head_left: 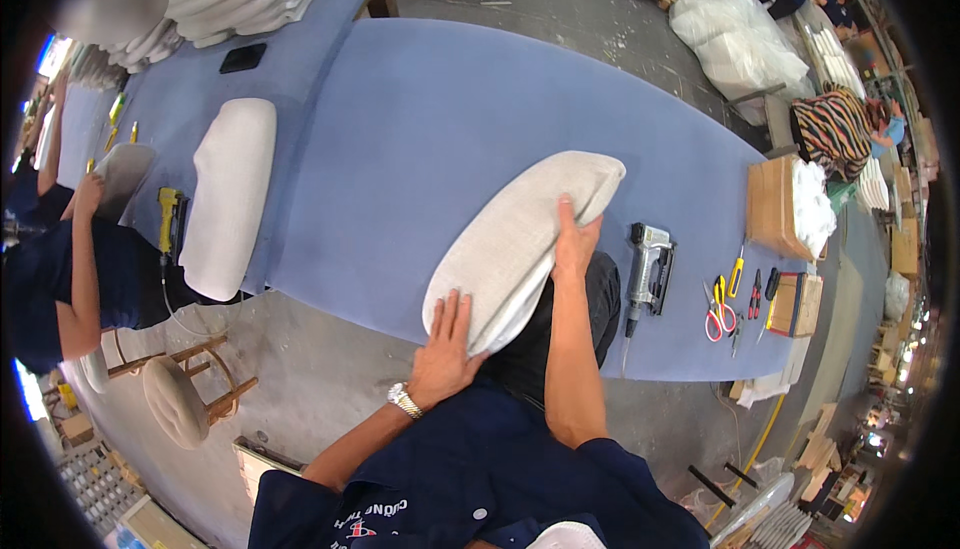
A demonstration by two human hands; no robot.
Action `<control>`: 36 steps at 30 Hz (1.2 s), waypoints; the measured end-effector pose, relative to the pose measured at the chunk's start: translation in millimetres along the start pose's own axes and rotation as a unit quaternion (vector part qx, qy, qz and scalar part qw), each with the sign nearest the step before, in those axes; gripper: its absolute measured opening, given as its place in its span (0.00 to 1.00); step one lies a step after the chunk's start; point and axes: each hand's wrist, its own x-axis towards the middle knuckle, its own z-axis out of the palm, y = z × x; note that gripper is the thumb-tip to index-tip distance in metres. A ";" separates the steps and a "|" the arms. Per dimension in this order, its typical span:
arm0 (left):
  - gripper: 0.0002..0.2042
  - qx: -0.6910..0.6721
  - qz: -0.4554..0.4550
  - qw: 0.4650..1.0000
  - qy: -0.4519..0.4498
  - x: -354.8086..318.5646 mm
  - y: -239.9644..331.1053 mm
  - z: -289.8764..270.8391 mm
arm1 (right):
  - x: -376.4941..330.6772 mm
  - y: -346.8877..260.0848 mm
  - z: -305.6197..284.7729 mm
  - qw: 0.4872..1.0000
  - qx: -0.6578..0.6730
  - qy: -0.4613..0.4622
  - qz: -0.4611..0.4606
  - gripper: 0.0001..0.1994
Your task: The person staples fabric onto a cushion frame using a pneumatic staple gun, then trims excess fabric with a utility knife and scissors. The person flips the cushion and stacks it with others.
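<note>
Grey padded piece [500, 244], centre of frame, over blue table's [420, 109] near edge. Left hand [445, 361] flat on its lower-left end; right hand [577, 246] pinching its right edge, thumb on top. Staple gun [650, 269] at right.

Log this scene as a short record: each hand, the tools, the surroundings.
Left hand: laid on the near end of the beige padded panel
Right hand: grips its far end, thumb on top
Surface: blue-covered table
Tools, right side: silver-black gun-shaped tool, scissors, yellow screwdriver
Also right: cardboard box
Left side: second padded panel, black phone
</note>
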 end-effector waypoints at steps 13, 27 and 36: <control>0.35 -0.114 0.136 0.907 0.382 -32.7 24.8 -107.5 | -83.5 -225.1 91.4 0.713 -0.254 -0.604 -0.251 0.38; 0.39 -0.194 -0.140 0.891 0.386 -39.1 -93.9 -38.3 | -62.5 -52.0 99.4 0.703 -0.288 -0.524 -0.383 0.19; 0.33 -0.079 -0.105 0.968 0.212 -33.5 -103.7 -95.1 | -84.9 -62.3 38.6 0.854 -0.183 -0.307 -0.377 0.11</control>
